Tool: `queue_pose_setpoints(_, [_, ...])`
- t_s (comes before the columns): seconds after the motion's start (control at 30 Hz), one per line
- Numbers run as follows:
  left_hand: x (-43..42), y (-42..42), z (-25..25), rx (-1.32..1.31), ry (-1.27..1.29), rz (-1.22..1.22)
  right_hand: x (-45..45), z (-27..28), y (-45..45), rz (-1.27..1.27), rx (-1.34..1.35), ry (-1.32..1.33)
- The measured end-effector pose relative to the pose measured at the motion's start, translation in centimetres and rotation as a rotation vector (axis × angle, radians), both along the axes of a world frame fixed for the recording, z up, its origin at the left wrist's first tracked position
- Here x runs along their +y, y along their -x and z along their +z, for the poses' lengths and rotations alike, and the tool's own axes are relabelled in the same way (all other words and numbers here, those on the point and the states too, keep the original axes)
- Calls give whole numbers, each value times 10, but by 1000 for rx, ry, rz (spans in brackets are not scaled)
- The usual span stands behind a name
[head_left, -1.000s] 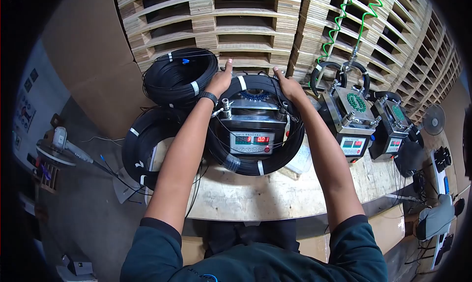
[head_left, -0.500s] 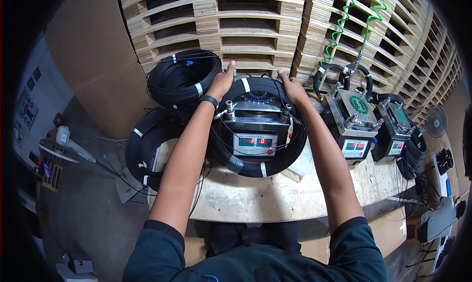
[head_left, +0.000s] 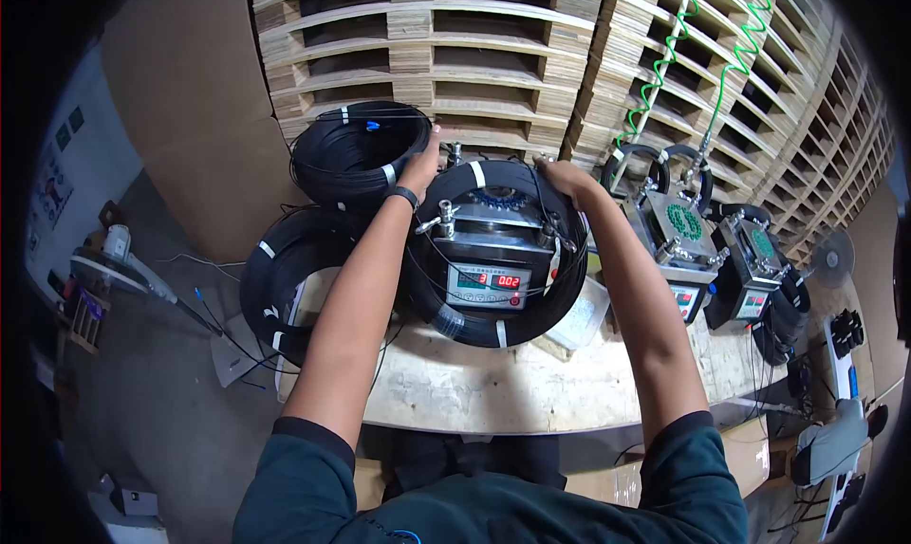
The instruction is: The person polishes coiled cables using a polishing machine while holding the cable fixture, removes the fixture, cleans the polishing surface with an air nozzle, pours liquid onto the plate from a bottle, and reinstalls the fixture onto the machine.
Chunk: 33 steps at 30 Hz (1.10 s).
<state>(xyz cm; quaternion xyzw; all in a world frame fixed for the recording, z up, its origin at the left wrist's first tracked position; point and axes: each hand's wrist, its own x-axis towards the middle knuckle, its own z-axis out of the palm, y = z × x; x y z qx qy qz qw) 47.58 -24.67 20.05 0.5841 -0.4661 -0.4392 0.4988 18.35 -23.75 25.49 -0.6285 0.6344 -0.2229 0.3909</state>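
A large coil of black cable (head_left: 453,328), bound with white bands, stands tilted around the front of a polishing-type machine (head_left: 489,229) with a red digital display. My left hand (head_left: 420,172) is at the coil's upper left, thumb pointing up, its other fingers mostly hidden behind the cable. Across from it, my right hand (head_left: 567,177) grips the coil's upper right, with the fingertips largely out of sight. The machine's metal top plate and clamp posts show through the ring.
Two more black cable coils (head_left: 356,169) (head_left: 254,293) lie to the left. Two similar machines with green discs (head_left: 683,221) (head_left: 761,241) stand right on the wooden table (head_left: 446,392). Pallets (head_left: 484,46) are stacked behind; green air hoses (head_left: 655,79) hang there. A person's sleeve (head_left: 827,449) shows far right.
The camera view has shifted slightly. Both hands stay at the coil's upper sides, and the coil keeps its place around the machine. The right hand's thumb no longer points up.
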Motion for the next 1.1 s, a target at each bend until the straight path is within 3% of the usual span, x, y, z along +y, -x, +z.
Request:
queue_pose_setpoints(0.07, [6, 5, -2, 50, 108, 6, 1, 1, -9, 11, 12, 4])
queue_pose_setpoints(0.1, [15, 6, 5, 34, 76, -8, -18, -21, -10, -4, 20, 90])
queue_pose_setpoints(0.27, [5, 1, 0, 105, -75, -143, 2, -20, -13, -116, 274, 306])
queue_pose_setpoints(0.37, [19, 12, 8, -139, 22, -36, 9, -20, -9, -123, 323, 299])
queue_pose_setpoints(1.1, [18, 14, 4, -416, 211, -12, 27, -16, -8, -200, 302, 311])
